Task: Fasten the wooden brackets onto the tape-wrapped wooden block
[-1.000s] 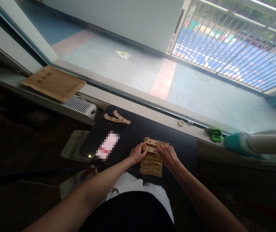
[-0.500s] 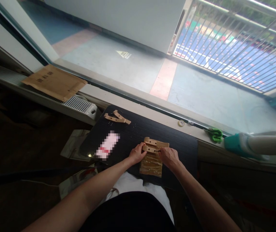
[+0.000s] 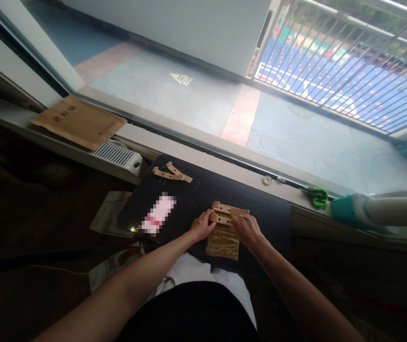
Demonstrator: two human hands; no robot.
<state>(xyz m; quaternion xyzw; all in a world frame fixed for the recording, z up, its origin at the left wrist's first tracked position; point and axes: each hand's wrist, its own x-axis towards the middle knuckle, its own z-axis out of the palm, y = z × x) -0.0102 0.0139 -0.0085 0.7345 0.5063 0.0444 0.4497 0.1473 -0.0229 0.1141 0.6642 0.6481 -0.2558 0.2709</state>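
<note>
My left hand [image 3: 202,226] grips the left end of a light wooden piece with dark holes [image 3: 220,219]. The fingers of my right hand [image 3: 245,227] are closed over that piece's right end; what they hold, if anything, is hidden. A similar wooden piece [image 3: 227,208] lies just beyond it. Both rest on a flat block wrapped in shiny brown tape [image 3: 222,243], which extends toward me on the black table [image 3: 260,199].
More wooden pieces [image 3: 171,175] lie at the table's far left, with thin slivers beside them. Nearer is a blurred pink item [image 3: 159,213]. The sill [image 3: 246,176] bears a tape roll [image 3: 266,180] and green-handled scissors [image 3: 318,197]. A brown envelope [image 3: 78,121] lies on the radiator [image 3: 118,156].
My right hand's fingers have shifted slightly left and now cover the small dark spot that showed at their tips. My left hand stays in place.
</note>
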